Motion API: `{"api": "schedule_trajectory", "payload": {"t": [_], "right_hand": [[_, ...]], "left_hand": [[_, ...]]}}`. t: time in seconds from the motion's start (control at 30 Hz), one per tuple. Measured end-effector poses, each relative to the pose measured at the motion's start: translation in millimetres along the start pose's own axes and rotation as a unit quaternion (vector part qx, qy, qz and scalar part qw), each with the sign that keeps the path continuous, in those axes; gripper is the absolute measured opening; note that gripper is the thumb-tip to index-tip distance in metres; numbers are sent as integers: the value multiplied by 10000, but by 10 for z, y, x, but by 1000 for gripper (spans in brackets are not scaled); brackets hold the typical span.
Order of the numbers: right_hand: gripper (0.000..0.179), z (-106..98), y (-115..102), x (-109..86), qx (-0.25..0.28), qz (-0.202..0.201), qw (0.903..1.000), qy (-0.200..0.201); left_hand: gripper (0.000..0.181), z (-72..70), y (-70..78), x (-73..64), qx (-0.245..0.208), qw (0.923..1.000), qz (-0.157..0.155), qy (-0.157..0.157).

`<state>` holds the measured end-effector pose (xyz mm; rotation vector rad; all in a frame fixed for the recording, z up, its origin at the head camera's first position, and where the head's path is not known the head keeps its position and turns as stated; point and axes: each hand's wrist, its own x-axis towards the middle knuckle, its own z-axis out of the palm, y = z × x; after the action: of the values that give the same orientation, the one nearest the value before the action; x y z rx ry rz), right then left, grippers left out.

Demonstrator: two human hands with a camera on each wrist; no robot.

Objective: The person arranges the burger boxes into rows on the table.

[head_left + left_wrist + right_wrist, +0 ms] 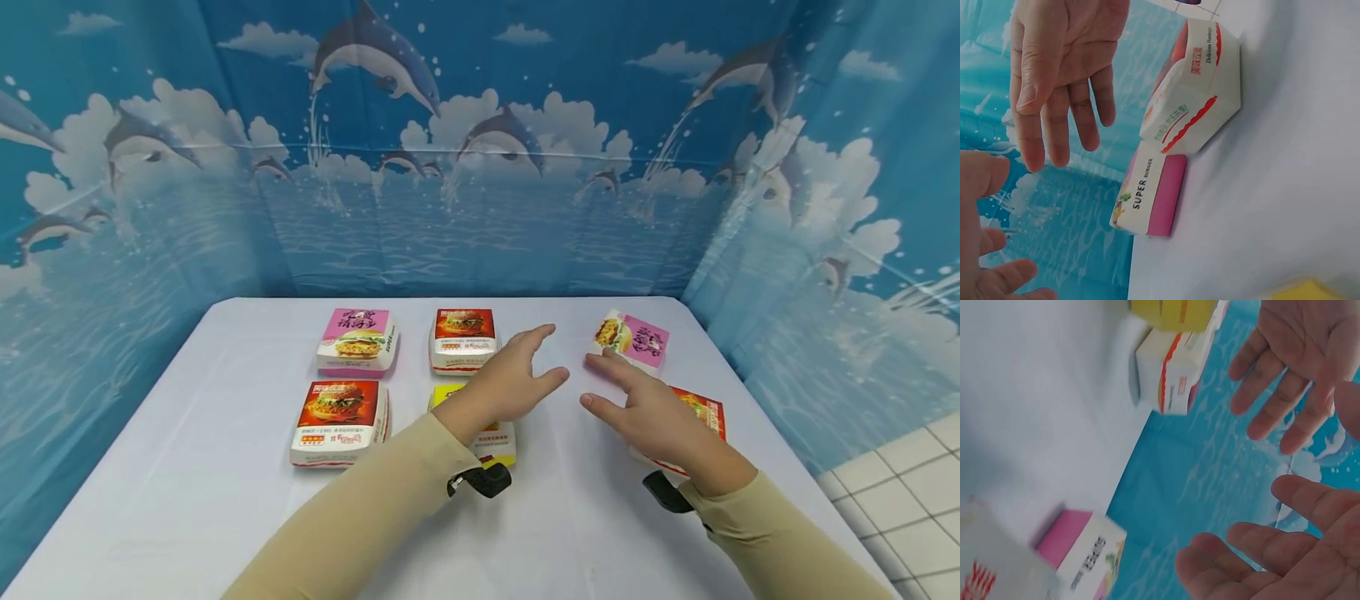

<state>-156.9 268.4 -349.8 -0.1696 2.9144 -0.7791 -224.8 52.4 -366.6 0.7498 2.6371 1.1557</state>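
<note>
My left hand (504, 382) is held above the table, fingers extended and thumb apart, with nothing in it. Beneath it, a yellow-and-white burger box (497, 446) is partly hidden by the wrist. Just behind that stands a red-topped burger box (463, 337). Palm facing the left one, my right hand (652, 414) also hovers with spread fingers and holds nothing. Under the right hand, another red-topped burger box (705, 410) is largely covered. Beyond its fingertips lies a pink burger box (647, 340), turned at an angle. Both wrist views show the two palms apart, without contact with any box.
On the left side of the white-covered table (187, 467) stand a pink burger box (356, 340) and, in front of it, a red-topped burger box (339, 423). A blue dolphin-print curtain (480, 225) borders the table's back and sides. White tiles (900, 492) show at the lower right.
</note>
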Motion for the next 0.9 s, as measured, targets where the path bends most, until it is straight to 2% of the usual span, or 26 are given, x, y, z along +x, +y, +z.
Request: {"api": "schedule_trajectory", "payload": {"t": [0.3, 0.7, 0.9], "right_hand": [[93, -165, 248, -70, -477, 403, 9980, 26], [97, -342, 484, -24, -461, 521, 9976, -51], [99, -442, 578, 51, -647, 578, 9962, -62]], "left_hand": [[80, 202, 125, 74, 152, 9994, 48, -294], [86, 368, 274, 242, 257, 9978, 18, -609], [86, 399, 305, 351, 275, 9974, -77, -662]]}}
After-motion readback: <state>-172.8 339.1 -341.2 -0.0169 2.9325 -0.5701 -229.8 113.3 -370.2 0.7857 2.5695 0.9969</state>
